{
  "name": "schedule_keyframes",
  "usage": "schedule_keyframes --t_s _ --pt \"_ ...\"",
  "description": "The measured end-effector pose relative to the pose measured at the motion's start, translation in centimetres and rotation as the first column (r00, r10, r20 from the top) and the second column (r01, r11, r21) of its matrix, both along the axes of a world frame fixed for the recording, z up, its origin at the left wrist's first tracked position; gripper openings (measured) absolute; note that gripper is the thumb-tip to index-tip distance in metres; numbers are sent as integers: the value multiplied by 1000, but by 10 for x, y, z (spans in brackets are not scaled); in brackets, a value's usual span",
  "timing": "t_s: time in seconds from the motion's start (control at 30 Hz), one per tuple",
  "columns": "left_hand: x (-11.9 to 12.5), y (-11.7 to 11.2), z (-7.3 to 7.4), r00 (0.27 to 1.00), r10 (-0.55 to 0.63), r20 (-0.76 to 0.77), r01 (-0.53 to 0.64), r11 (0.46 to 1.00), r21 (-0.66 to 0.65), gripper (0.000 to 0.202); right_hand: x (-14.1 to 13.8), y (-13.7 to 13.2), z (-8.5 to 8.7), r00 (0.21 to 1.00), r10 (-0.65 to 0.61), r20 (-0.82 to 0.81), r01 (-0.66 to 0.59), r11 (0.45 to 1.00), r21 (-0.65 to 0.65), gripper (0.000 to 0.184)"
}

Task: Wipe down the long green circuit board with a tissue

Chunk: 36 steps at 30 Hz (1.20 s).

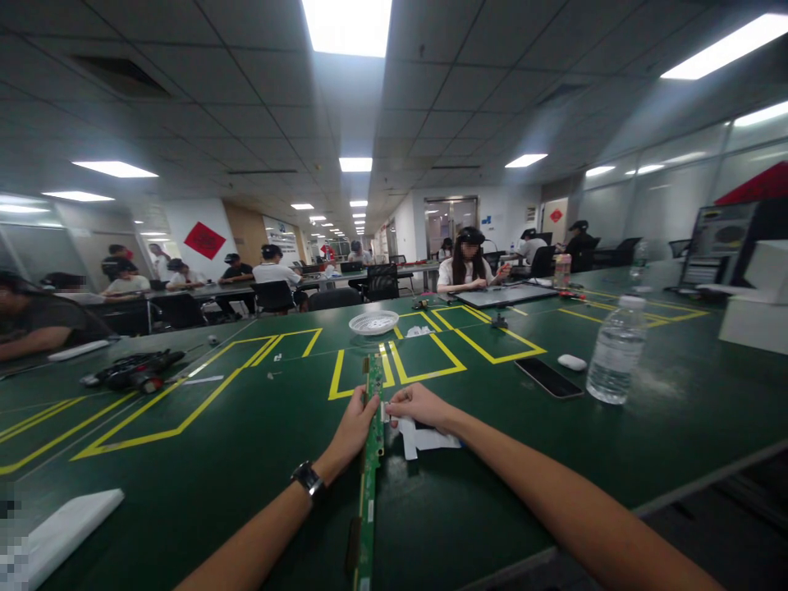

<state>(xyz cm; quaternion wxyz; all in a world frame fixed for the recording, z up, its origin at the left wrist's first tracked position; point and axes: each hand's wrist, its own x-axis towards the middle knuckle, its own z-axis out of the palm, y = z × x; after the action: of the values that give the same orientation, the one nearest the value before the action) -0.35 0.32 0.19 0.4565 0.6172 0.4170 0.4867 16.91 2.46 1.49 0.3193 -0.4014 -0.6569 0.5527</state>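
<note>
Green table (pixel 246 468); left grip (pixel 350 428) clamped on circuit board (pixel 371 460), right grip (pixel 421 405) pinching white strip (pixel 409 443).

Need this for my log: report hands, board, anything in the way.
Left hand gripping board. Right hand at board's edge, grip unclear. White strips close by right hand, nothing visibly blocking.

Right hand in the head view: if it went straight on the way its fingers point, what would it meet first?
Probably the green circuit board; the right hand points toward its edge, though any gap is hard to judge.
</note>
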Motion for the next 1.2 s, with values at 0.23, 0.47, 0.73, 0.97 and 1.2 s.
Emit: schedule_keyframes --t_s 0.23,0.47,0.73,0.97,1.2 --pt "-2 3 -4 1000 15 -21 -14 999 31 42 2 2 -3 1000 13 -1 -13 1000 -8 24" --pt "-2 4 -5 1000 14 -21 -13 999 34 39 3 2 -2 1000 23 -3 -23 1000 -2 25" --pt "-3 4 -6 1000 -14 -11 14 1000 23 40 1 -1 0 1000 5 15 -5 1000 -2 25" --pt "-2 7 -9 999 -27 23 28 999 -34 41 0 5 -8 1000 31 -1 -31 999 23 28" --pt "-4 9 -9 1000 4 11 -4 1000 22 38 3 9 -11 1000 23 15 -23 999 38 28"
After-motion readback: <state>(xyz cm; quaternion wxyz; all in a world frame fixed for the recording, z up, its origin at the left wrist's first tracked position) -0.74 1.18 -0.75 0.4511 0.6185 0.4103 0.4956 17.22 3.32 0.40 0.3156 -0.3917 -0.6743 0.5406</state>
